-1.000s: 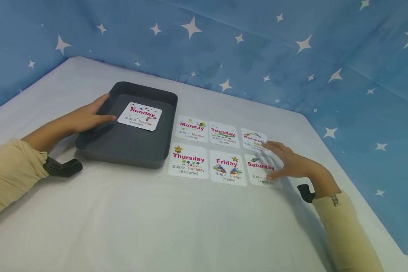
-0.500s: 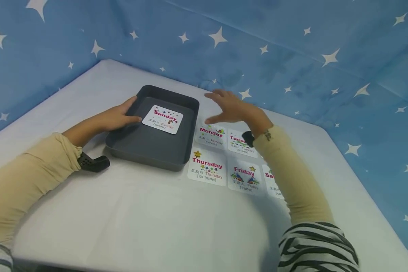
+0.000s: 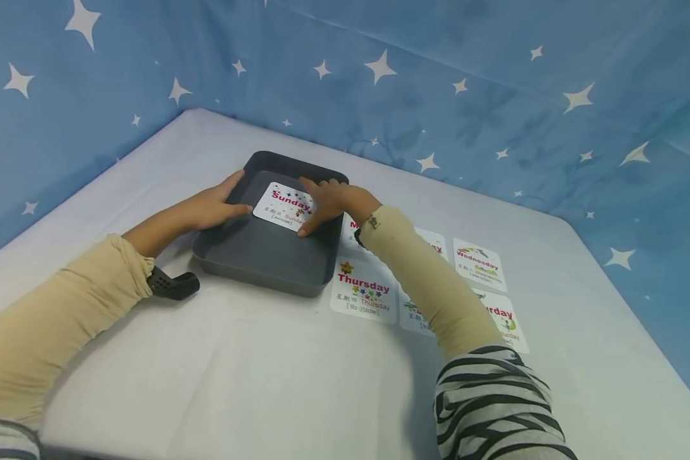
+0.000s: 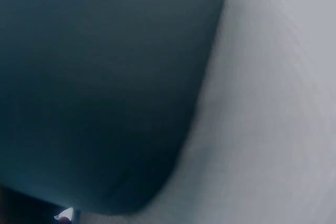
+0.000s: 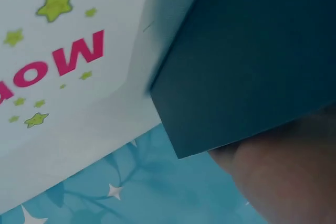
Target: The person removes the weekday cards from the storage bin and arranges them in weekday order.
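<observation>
A dark grey rectangular tray (image 3: 259,252) stands on the white table with a "Sunday" card (image 3: 277,206) lying flat inside it. My left hand (image 3: 207,206) holds the tray's left wall, thumb over the inside and its tip close to the card's left edge. My right hand (image 3: 335,199) has come over the tray's right rim; its thumb and forefinger are spread at the right end of the Sunday card, overlapping it. The right wrist view shows the tray's wall (image 5: 236,51) hiding most of that hand. In the left wrist view the tray (image 4: 94,87) fills the left side.
Right of the tray lie two rows of day cards, among them Thursday (image 3: 363,291), Wednesday (image 3: 479,263) and Saturday (image 3: 503,319); my right forearm covers parts of several. A Monday card (image 5: 63,66) lies beside the tray. A blue starred cloth (image 3: 437,96) hangs behind the table.
My right hand has swung left from the Wednesday and Saturday cards, over the Monday card, to the Sunday card. My left hand stays on the tray. The head view has shifted.
</observation>
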`<state>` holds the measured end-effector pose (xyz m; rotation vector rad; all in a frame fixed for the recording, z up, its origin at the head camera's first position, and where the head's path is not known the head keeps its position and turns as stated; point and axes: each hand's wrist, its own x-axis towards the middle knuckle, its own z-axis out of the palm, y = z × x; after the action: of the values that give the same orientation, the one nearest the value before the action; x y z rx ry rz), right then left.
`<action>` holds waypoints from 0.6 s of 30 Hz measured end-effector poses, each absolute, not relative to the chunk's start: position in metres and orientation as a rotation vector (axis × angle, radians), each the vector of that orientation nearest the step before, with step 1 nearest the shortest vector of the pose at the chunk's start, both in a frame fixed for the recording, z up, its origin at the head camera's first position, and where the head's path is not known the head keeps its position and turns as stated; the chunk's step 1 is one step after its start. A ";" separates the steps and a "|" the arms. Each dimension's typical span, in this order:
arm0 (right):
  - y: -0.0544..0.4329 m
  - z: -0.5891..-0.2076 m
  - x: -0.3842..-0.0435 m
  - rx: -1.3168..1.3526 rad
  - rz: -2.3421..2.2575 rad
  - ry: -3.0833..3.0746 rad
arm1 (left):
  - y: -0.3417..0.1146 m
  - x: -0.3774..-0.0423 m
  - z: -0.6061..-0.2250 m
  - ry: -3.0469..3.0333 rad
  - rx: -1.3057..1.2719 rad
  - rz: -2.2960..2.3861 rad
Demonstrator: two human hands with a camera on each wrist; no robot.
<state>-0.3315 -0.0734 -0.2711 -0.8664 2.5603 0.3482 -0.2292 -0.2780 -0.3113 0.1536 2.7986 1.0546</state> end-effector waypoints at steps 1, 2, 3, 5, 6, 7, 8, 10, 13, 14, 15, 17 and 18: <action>-0.073 -0.272 -0.331 -0.880 0.346 2.563 | -0.278 -0.229 -0.311 2.800 0.153 1.049; -0.073 -0.272 -0.331 -0.897 0.337 2.564 | -0.278 -0.229 -0.311 2.798 0.157 1.047; -0.073 -0.273 -0.331 -0.914 0.326 2.567 | -0.278 -0.228 -0.311 2.796 0.163 1.047; -0.073 -0.272 -0.331 -0.928 0.285 2.565 | -0.277 -0.228 -0.310 2.793 0.174 1.053; -0.073 -0.272 -0.331 -0.922 0.267 2.561 | -0.277 -0.228 -0.310 2.790 0.178 1.057; -0.074 -0.272 -0.330 -0.911 0.251 2.554 | -0.277 -0.227 -0.311 2.786 0.180 1.060; -0.074 -0.273 -0.331 -0.893 0.236 2.546 | -0.278 -0.227 -0.312 2.782 0.182 1.064; -0.076 -0.274 -0.331 -0.873 0.231 2.537 | -0.278 -0.226 -0.313 2.777 0.187 1.064; -0.078 -0.274 -0.333 -0.875 0.235 2.527 | -0.278 -0.225 -0.312 2.784 0.195 1.050; -0.078 -0.275 -0.333 -0.875 0.232 2.528 | -0.277 -0.225 -0.312 2.789 0.198 1.045; -0.078 -0.275 -0.334 -0.876 0.226 2.535 | -0.277 -0.224 -0.311 2.794 0.200 1.039; -0.078 -0.276 -0.335 -0.875 0.203 2.550 | -0.277 -0.225 -0.310 2.802 0.201 1.031; -0.078 -0.276 -0.335 -0.877 0.186 2.557 | -0.276 -0.225 -0.309 2.803 0.200 1.028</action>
<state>-0.3355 -0.0777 -0.2758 -0.8768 2.5569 0.1864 -0.2249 -0.2764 -0.3090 0.1996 2.8027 1.0282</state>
